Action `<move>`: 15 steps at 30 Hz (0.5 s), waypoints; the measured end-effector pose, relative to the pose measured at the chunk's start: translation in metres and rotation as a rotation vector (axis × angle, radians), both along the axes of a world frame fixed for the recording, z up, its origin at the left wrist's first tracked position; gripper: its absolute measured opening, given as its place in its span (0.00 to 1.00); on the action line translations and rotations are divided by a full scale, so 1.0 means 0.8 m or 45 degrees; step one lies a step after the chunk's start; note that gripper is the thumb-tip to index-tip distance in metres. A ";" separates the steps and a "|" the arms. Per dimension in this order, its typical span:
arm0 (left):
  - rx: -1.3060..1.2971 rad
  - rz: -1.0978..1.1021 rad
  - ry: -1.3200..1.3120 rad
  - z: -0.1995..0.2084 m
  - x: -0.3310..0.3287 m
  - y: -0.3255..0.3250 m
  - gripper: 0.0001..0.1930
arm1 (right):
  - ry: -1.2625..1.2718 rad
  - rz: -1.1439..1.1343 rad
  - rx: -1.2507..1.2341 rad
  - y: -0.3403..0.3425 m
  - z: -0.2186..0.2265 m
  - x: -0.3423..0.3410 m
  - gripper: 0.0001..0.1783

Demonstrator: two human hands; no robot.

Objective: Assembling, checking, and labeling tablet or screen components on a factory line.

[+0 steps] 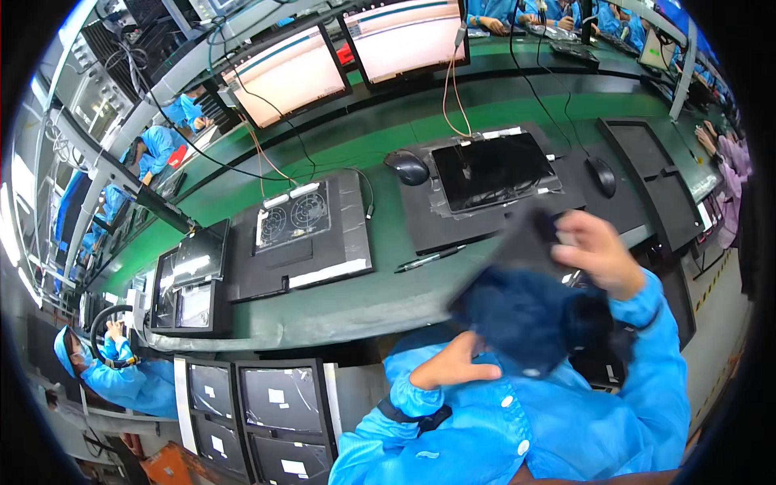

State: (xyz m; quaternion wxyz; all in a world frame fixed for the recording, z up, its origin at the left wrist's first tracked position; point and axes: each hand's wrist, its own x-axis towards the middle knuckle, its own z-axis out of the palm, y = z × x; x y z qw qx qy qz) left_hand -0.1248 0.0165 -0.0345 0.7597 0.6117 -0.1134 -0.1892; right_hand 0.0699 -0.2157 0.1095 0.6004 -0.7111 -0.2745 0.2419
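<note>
A dark, glossy flat panel (pixel 517 319), smeared by motion, is tilted in front of my body and shows bluish reflections. My right hand (pixel 600 255) pinches its upper right edge between thumb and fingers. At the panel's lower left edge is my left hand (pixel 457 364), its thumb apart from the fingers and the edge between them; some fingertips are hidden. Beyond the panel, a black tablet (pixel 493 174) lies on a dark pad with cables at its edges. A pen (pixel 430 259) rests on the green bench (pixel 388 303) nearby.
Two mice (pixel 406 167) flank the tablet. Farther left are a black fixture with two fan-like circles (pixel 293 218) and a box of panels (pixel 194 275). Black trays (pixel 283 396) stand below the bench edge; another tray (pixel 653 178) is at right. A co-worker (pixel 117 372) sits left.
</note>
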 end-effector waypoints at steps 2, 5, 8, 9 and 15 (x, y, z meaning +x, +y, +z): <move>0.001 0.623 0.096 0.011 -0.031 0.007 0.26 | -0.104 0.358 0.024 0.101 -0.015 0.021 0.16; -0.426 1.189 -0.018 0.010 -0.082 0.051 0.27 | -0.694 0.421 0.091 0.244 -0.048 0.055 0.20; -0.731 1.550 -0.107 0.018 -0.132 0.073 0.31 | -1.531 0.528 -0.356 0.334 -0.093 0.080 0.20; -0.757 1.579 -0.149 0.015 -0.145 0.085 0.32 | -1.858 0.495 -0.383 0.350 -0.112 0.090 0.21; -0.853 1.654 -0.319 0.047 -0.171 0.122 0.28 | -2.105 0.787 -0.328 0.378 -0.096 0.101 0.15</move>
